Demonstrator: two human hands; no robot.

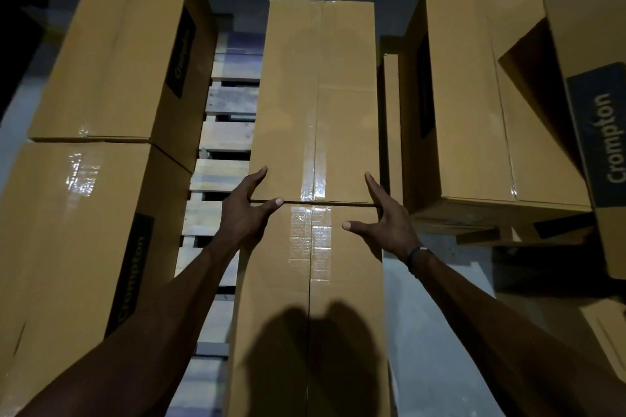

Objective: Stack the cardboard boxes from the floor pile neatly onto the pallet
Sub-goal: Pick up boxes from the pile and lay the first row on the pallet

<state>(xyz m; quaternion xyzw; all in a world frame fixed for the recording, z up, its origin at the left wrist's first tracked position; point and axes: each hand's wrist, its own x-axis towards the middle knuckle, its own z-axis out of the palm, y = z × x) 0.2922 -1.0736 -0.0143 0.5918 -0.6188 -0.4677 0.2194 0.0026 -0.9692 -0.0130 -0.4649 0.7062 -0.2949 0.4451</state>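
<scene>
While both arms reach forward, the left hand (pixel 245 210) and the right hand (pixel 386 218) bracket the near end of the far centre box (pixel 315 101), one at each corner. Left grip: spread wide, fingers along the box's left side, thumb lying across the seam where it meets the near centre box (pixel 310 308). Right grip: just as wide, fingers up the right side, thumb stretched over the near box's taped top. Neither grip is closed around anything; the hands press flat on cardboard. Those two boxes sit end to end, touching, clear tape shining down their middles. They rest on the wooden pallet (pixel 223 139), whose slats show in the gap to the left. On the far side of that gap stand two more boxes, the far left box (pixel 118 54) and the near left box (pixel 74 240), butted together, each with a dark Crompton label. Over to the right, the floor pile (pixel 481 105) lies jumbled, with one tilted box (pixel 589 85) leaning across it. A dark wristband (pixel 415 256) circles the right wrist.
</scene>
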